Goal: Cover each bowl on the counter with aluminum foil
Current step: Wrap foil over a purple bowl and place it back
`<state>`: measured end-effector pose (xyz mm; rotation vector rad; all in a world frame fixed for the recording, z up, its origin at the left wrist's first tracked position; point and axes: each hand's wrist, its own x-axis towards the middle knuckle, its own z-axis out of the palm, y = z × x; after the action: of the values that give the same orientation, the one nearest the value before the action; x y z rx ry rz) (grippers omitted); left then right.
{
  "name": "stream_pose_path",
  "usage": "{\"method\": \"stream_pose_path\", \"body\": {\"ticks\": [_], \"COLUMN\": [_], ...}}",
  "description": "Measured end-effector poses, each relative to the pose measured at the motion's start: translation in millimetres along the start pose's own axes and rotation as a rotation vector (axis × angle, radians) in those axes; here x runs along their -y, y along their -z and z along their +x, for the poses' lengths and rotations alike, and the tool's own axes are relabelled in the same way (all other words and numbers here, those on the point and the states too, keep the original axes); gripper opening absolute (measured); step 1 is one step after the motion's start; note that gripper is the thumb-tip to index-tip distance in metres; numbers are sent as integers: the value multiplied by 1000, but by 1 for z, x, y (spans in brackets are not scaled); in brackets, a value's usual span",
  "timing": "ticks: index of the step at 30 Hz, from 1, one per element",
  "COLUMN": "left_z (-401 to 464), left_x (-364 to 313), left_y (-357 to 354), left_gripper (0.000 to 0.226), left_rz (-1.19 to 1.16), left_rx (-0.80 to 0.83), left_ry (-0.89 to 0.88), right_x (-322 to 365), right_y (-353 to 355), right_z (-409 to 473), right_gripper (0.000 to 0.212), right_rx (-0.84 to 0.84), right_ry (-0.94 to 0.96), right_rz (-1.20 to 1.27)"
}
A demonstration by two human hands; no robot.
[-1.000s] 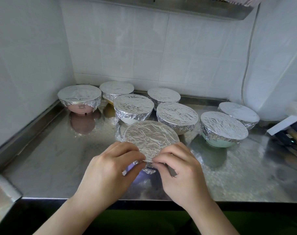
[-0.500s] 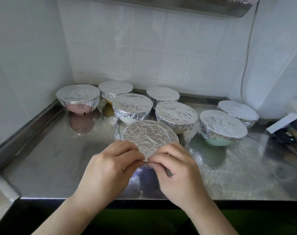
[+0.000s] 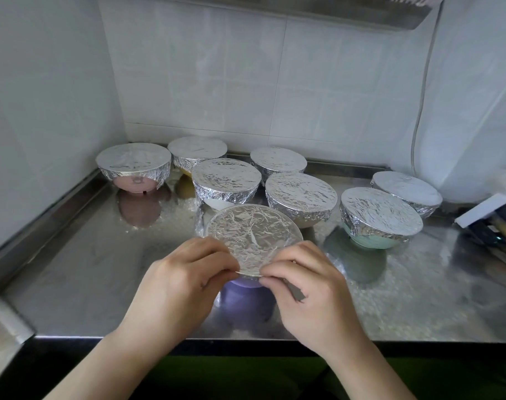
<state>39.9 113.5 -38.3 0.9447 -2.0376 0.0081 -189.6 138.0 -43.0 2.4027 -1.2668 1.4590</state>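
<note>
While seven foil-topped bowls stood finished behind it, the eighth bowl (image 3: 247, 285), a lilac one, sat nearest the counter's front edge, just ahead of both hands. A crinkled foil (image 3: 253, 236) disc lay stretched flat over its mouth, round, with no long axis to speak of. Only a sliver of the lilac wall showed under the near rim; the rest was hidden by foil and fingers. The left hand (image 3: 176, 287) was at the rim's near-left, its thumb and fingers curled and pinching the foil edge. The right hand (image 3: 306, 287) mirrored it at the near-right, also pinching the foil edge, with what looked like a loose grey flap of foil under its thumb. The two pinches were close together, almost meeting at the nearest point of the rim. Both hands seemed equally near, so the next fold probably belonged to either. The foil on the far side of the rim already looked tucked down. Judging from this, the near edge was the last part to be pressed under, and the task was nearly complete. Behind, the covered bowls (image 3: 300, 194) clustered toward the tiled corner on the steel counter (image 3: 72, 269). At the far right lay some tool handles (image 3: 503, 226), blurred.
</note>
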Motion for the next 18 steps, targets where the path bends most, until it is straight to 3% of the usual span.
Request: {"method": "stream_pose_path", "body": {"ticks": [13, 18], "left_z": [-2, -3], "left_x": [1, -3], "left_y": [1, 4], "left_gripper": [1, 11], "left_rz": [-69, -80], "left_rx": [63, 103], "left_ry": [45, 55], "right_x": [-4, -2], "right_y": [4, 0], "right_z": [2, 3], "right_gripper": [11, 14], "right_rx": [51, 31], "right_ry": [-32, -31], "right_rz": [41, 12]}}
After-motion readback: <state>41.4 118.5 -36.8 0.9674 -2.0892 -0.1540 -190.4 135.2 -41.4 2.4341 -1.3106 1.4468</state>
